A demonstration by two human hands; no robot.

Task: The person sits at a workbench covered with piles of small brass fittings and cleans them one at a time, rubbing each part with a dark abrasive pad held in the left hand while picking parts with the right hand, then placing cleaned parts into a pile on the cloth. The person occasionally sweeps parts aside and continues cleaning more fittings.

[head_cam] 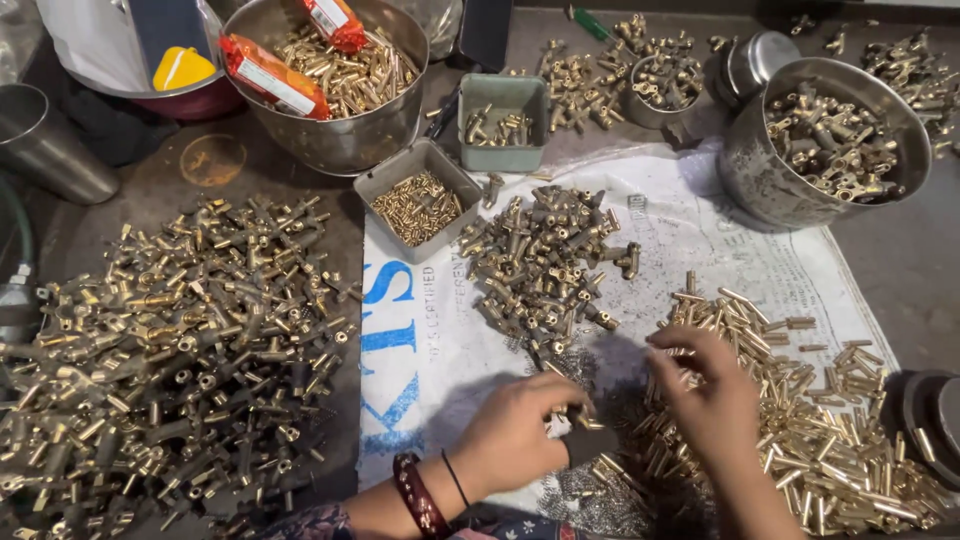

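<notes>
My left hand [515,435] rests low on the white printed sack [440,350], fingers pinched on a small brass fitting [583,418]. My right hand [705,385] hovers over a heap of brass pins [830,440] at the lower right, its fingers curled on a pin picked from the heap. A pile of brass valve bodies [545,265] lies on the sack just beyond both hands. A red bangle and a black thread circle my left wrist.
A large heap of brass fittings [170,350] covers the left. At the back stand a steel bowl [330,140] with pins and orange packets, two small grey trays [418,205], a green tray [503,120], and a steel pot of fittings [825,140].
</notes>
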